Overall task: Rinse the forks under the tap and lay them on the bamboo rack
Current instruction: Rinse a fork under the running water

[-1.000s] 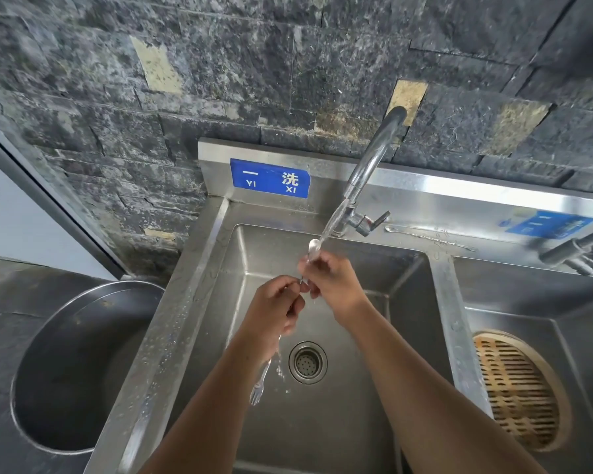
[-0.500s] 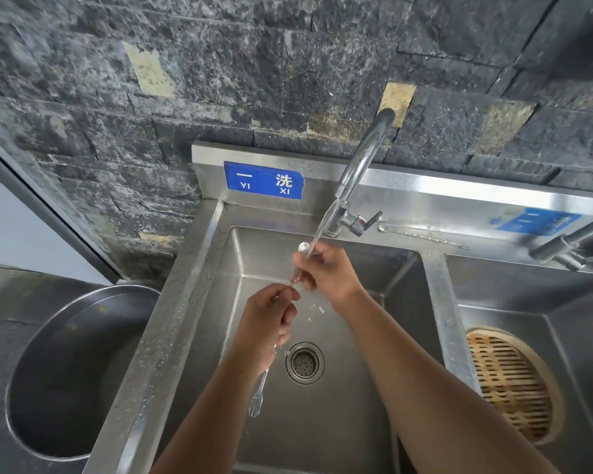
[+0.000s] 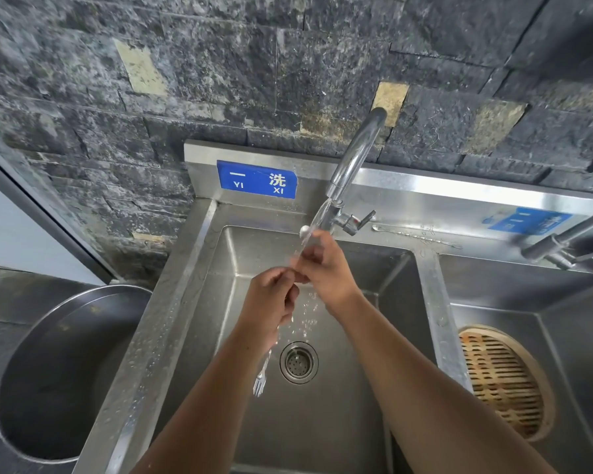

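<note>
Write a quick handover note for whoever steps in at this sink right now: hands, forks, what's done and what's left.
Left hand: closed on a fork that hangs tines down over the left basin.
Right hand: pinching a second utensil's handle up in the tap stream; its head is hidden, so fork unconfirmed.
Water is running.
Bamboo rack: in the right basin, nothing lying on it.
Done: rinsing under way.
Left: finish rinsing, lay both on the rack.

Steel basin point(image 3: 65, 371) left of sink point(image 3: 322, 439); blue sign point(image 3: 256, 179); drain point(image 3: 299, 362); possibly skewer point(image 3: 415, 234)

Commercial kitchen washroom: labelled steel double sink point(image 3: 199, 268), stone-tile wall point(image 3: 220, 80).
</note>
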Available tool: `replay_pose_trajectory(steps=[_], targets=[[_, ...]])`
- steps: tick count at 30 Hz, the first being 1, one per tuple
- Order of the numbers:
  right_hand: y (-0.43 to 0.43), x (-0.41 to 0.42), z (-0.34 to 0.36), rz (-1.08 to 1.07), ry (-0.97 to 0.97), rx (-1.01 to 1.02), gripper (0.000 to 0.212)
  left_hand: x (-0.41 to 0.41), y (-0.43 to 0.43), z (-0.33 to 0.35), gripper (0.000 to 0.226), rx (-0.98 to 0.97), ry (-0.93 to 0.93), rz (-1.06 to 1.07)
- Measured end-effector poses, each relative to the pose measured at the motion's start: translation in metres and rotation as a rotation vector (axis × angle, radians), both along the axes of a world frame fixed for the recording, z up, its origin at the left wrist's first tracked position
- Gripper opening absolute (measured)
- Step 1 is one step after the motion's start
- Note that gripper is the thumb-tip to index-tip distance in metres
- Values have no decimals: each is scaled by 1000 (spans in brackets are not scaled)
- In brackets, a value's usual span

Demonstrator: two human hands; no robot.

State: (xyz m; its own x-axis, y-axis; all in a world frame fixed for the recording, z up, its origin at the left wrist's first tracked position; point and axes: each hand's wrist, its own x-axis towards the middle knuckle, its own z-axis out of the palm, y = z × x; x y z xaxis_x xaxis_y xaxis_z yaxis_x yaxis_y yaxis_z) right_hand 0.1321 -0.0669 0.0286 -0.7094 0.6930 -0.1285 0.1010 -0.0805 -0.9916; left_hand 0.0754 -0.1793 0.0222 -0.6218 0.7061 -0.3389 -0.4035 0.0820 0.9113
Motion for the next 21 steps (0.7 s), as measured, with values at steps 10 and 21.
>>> replay_pose_trajectory(steps=[10, 21], targets=[[14, -11, 14, -22, 18, 3, 23, 13, -16, -7, 20, -3, -47, 99], [-16, -1, -7, 24, 28, -52, 16, 15, -33, -20, 14, -58, 35, 130]])
